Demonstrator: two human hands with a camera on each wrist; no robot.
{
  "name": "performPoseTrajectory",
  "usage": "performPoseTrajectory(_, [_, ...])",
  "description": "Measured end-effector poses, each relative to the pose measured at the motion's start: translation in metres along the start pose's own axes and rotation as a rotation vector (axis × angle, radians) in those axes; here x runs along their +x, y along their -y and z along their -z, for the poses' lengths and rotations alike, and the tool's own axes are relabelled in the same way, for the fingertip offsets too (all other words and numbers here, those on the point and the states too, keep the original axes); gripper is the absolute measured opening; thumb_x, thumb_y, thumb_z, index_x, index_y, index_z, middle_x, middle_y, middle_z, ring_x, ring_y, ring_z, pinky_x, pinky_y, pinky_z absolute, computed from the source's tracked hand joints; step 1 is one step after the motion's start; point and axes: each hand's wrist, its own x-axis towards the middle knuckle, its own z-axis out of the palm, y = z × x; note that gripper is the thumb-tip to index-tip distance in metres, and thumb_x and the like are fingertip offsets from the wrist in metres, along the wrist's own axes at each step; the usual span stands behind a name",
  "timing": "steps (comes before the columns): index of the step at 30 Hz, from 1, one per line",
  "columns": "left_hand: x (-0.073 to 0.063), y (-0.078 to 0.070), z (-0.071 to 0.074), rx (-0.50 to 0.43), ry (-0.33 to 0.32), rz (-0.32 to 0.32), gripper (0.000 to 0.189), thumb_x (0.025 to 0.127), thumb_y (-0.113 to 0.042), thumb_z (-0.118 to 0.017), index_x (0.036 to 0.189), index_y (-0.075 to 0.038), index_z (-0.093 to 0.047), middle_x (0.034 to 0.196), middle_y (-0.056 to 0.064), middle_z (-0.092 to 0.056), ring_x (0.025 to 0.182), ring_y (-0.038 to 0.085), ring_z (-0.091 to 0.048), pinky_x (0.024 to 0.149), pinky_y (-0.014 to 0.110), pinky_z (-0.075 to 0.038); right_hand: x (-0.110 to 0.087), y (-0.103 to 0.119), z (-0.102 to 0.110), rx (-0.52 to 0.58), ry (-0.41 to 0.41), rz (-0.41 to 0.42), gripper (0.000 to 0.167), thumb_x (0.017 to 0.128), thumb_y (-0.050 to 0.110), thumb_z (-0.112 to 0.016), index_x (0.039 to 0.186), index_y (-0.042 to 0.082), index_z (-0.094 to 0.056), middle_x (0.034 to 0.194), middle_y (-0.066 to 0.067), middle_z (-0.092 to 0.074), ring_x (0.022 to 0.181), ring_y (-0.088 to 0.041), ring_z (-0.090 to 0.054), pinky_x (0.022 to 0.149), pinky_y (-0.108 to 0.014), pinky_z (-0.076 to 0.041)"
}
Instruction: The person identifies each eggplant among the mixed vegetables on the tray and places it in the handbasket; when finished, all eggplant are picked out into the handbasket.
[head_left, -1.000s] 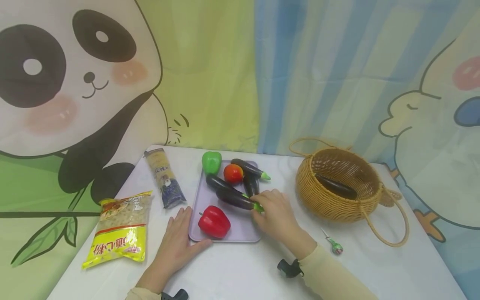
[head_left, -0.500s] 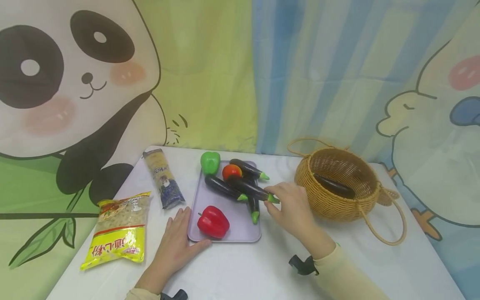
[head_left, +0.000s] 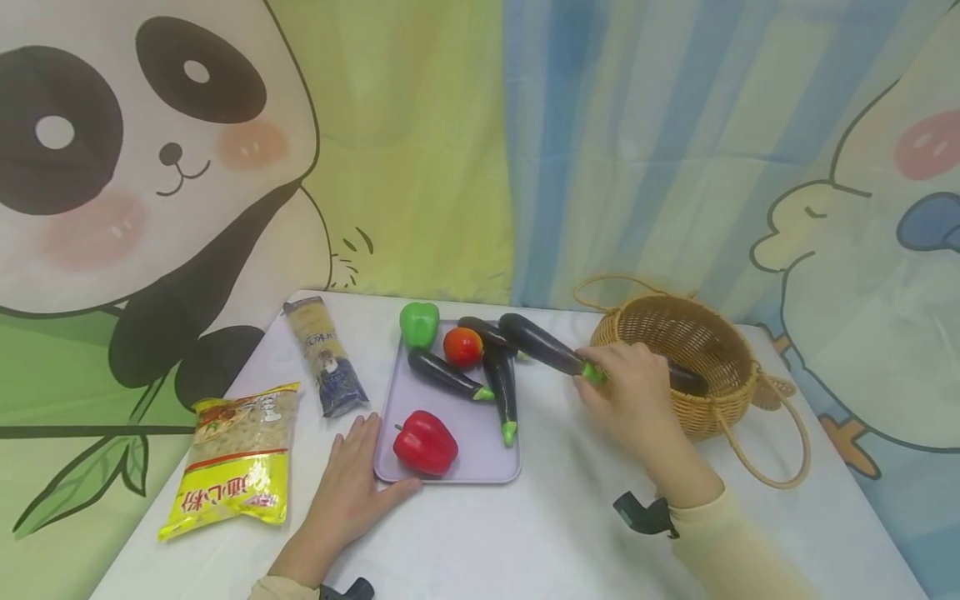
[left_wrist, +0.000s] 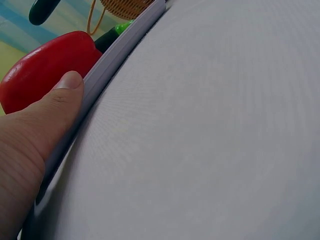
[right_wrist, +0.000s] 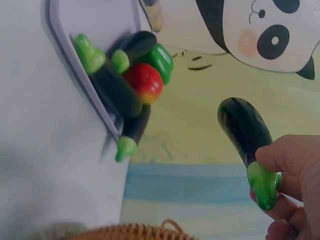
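Observation:
My right hand [head_left: 633, 400] pinches an eggplant [head_left: 542, 342] by its green stem end, held up between the tray and the wicker basket [head_left: 637, 325]. In the right wrist view the thumb and fingers close round the green cap of that eggplant [right_wrist: 245, 130]. My left hand [head_left: 352, 492] lies with straight fingers at the near left corner of the lilac tray [head_left: 480, 467], its thumb [left_wrist: 67, 92] along the rim. On the tray are a red bell pepper [head_left: 425, 443], a tomato [head_left: 462, 347], a green bell pepper [head_left: 419, 325] and three eggplants [head_left: 501, 387].
Another eggplant [head_left: 686, 379] lies inside the basket, partly hidden by my right hand. Left of the tray are a narrow pasta packet [head_left: 327, 358] and a yellow bag of macaroni [head_left: 236, 462]. A printed curtain [head_left: 420, 167] hangs behind the white table [head_left: 480, 550].
My right hand has lifted the eggplant off the tray and carried it right, to the basket's near left side. The left hand has stayed at the tray's corner.

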Motion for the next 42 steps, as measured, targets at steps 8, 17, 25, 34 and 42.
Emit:
performPoseTrajectory(8, [0.001,0.000,0.002,-0.006,0.004,-0.004,0.123,0.078,-0.074,-0.076,0.165,-0.004,-0.024,0.172,0.019,-0.030,0.162,0.042,-0.017,0.130,0.066,-0.014,0.003,-0.028,0.025,-0.043,-0.056,-0.034,0.032,0.082,0.014,-0.085,0.114,0.011,-0.077,0.107,-0.013,-0.078,0.089,-0.035,-0.062,0.073,-0.049,-0.037])
performPoseTrajectory(17, [0.001,0.001,0.000,-0.012,0.005,-0.007,0.124,0.078,-0.075,-0.076,0.165,-0.004,-0.024,0.171,0.019,-0.030,0.162,0.042,-0.016,0.130,0.066,-0.014,0.000,-0.062,0.046,-0.109,-0.035,-0.141,0.036,0.087,0.014,-0.080,0.122,0.010,-0.074,0.118,-0.022,-0.075,0.104,-0.046,-0.060,0.083,-0.063,-0.040])
performPoseTrajectory(25, [0.001,0.002,-0.001,-0.011,0.001,-0.008,0.124,0.078,-0.076,-0.075,0.165,-0.004,-0.024,0.172,0.019,-0.030,0.163,0.042,-0.016,0.130,0.066,-0.014,-0.006,-0.091,0.060,-0.129,0.010,-0.190,0.038,0.089,0.013,-0.078,0.125,0.002,-0.072,0.115,-0.030,-0.073,0.111,-0.051,-0.061,0.092,-0.070,-0.042])
performPoseTrajectory(34, [0.001,0.004,-0.002,-0.014,0.002,-0.004,0.125,0.078,-0.079,-0.072,0.166,-0.005,-0.024,0.172,0.019,-0.029,0.163,0.041,-0.016,0.130,0.066,-0.014,-0.012,-0.104,0.071,-0.150,0.098,-0.278,0.037,0.093,0.016,-0.073,0.127,0.001,-0.070,0.129,-0.032,-0.067,0.120,-0.055,-0.056,0.094,-0.080,-0.035])
performPoseTrajectory(42, [0.000,0.003,-0.002,-0.018,0.005,-0.005,0.123,0.079,-0.075,-0.074,0.166,-0.004,-0.024,0.172,0.019,-0.029,0.163,0.041,-0.016,0.131,0.065,-0.014,-0.013,-0.109,0.072,-0.188,0.164,-0.307,0.038,0.092,0.019,-0.071,0.127,0.003,-0.070,0.128,-0.032,-0.068,0.116,-0.059,-0.056,0.089,-0.083,-0.034])
